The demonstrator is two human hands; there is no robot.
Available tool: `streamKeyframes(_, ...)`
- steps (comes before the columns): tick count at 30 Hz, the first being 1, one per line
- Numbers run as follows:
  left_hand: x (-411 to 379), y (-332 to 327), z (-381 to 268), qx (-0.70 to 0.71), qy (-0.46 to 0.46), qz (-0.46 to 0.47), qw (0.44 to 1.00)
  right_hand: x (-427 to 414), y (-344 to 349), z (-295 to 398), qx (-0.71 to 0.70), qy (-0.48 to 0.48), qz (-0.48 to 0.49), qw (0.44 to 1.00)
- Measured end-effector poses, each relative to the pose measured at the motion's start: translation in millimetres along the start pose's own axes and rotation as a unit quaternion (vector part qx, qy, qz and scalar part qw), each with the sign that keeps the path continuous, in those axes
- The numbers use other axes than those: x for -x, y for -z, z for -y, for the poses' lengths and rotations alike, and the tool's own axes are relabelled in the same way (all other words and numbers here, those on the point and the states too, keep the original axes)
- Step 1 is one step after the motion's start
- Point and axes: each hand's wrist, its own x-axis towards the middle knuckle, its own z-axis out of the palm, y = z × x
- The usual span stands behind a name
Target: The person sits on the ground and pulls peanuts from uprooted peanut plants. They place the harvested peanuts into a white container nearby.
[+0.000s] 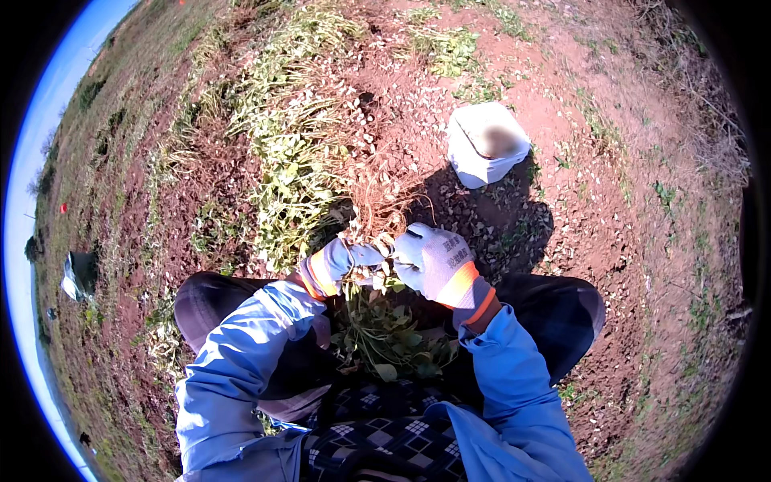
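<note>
A pulled peanut plant lies across my hands, its brown roots [382,196] pointing away from me and its green leaves [391,337] hanging down between my crossed legs. My left hand [352,259], in a coated work glove with an orange band, is closed around the plant just below the roots. Pale peanut pods [376,277] show beside its fingers. Close by on the right, my right hand [427,259], gloved alike, touches the pods at the plant with bent fingers. Its fingertips are partly hidden, so whether it grips a pod cannot be told.
A white container [485,144] with an opening at its top stands on reddish soil ahead, right of the roots. A row of uprooted peanut plants [289,162] runs ahead and left. Dry brush [692,78] edges the far right. A pale bag-like object [78,277] lies far left.
</note>
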Motion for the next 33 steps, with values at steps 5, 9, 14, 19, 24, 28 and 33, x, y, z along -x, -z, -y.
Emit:
streamKeyframes(5,16.0,-26.9,-20.6,0.004,0.019,0.045,0.999,9.8,-7.7,-34.8,-0.014,0.002,0.021,1.000)
streamKeyframes(9,16.4,-27.7,-37.2,0.067,0.030,-0.027,0.997,12.7,-10.3,-32.3,-0.340,-0.030,-0.054,0.938)
streamKeyframes(14,-4.6,-9.3,-29.6,-0.013,-0.007,0.018,1.000,12.5,6.5,-17.0,-0.641,-0.112,-0.056,0.757)
streamKeyframes(19,8.0,-22.8,-35.9,-0.044,-0.064,-0.015,0.997,9.1,0.0,5.5,-0.614,-0.163,-0.022,0.772)
streamKeyframes(24,16.2,-31.1,-30.6,-0.149,-0.132,-0.127,0.972,-0.9,-46.7,15.8,-0.655,-0.184,-0.082,0.728)
streamKeyframes(28,12.6,-29.7,-29.2,-0.257,-0.139,-0.142,0.946,-1.7,-59.4,12.1,-0.624,-0.162,-0.118,0.755)
streamKeyframes(33,6.6,-31.5,-25.7,-0.345,-0.142,-0.179,0.910,2.2,-65.8,6.6,-0.665,-0.193,-0.110,0.713)
